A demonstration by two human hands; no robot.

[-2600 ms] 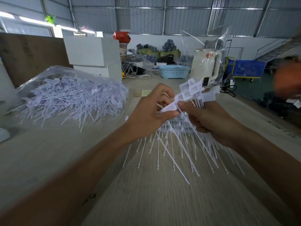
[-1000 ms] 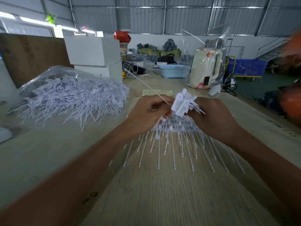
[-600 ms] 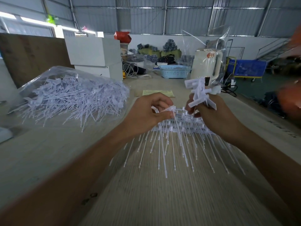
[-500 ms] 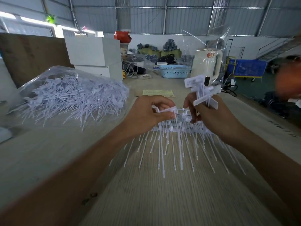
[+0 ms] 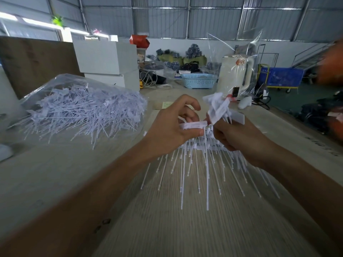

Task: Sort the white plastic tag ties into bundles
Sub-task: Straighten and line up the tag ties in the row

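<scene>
I see my left hand pinching one white plastic tag tie by its flat head between thumb and fingers, its thin tail hanging toward the pale wood-grain counter. My right hand has its grip clenched around a bundle of white tag ties, heads up. More ties fan out on the counter beneath both hands. Toward the far left edge, a clear plastic bag of loose ties lies.

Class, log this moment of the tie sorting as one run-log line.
left hand: pinches one tag tie | right hand: grips gathered bundle | loose pile: in bag, left on table
</scene>
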